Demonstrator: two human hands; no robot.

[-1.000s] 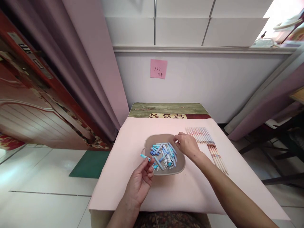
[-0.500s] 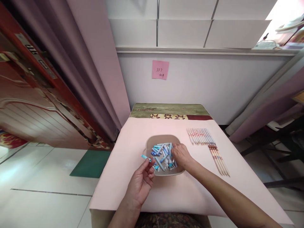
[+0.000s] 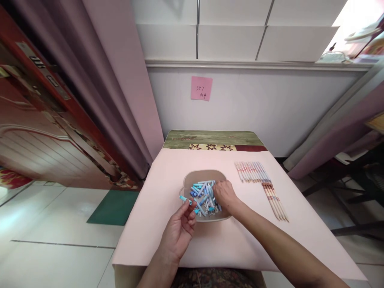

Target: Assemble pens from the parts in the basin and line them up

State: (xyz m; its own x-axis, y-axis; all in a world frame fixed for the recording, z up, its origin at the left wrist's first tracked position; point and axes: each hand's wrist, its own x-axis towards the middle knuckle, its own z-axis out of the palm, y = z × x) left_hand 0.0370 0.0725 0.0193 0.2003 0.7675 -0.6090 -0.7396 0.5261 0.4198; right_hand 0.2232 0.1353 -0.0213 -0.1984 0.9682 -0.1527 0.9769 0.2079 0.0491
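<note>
My left hand (image 3: pixel 180 228) pinches a light blue pen cap (image 3: pixel 185 200) between thumb and fingers, by the near left rim of a beige plastic bin (image 3: pixel 199 175). Inside the bin lie several loose blue, white and turquoise pen parts (image 3: pixel 204 194), caps and barrels among them. My right hand (image 3: pixel 225 195) reaches over the bin's right side with its fingers curled down among the parts. Its fingertips are hidden, so what they grip cannot be made out.
To the right, a row of pale pens (image 3: pixel 252 172) lies side by side on the pink-covered table (image 3: pixel 237 248). Below it is a bundle of several beige pens (image 3: pixel 275 202). A pink note (image 3: pixel 201 88) is stuck to the wall behind.
My right hand has shifted slightly left within the bin, its fingers still down among the parts. My left hand keeps the pen cap in nearly the same spot.
</note>
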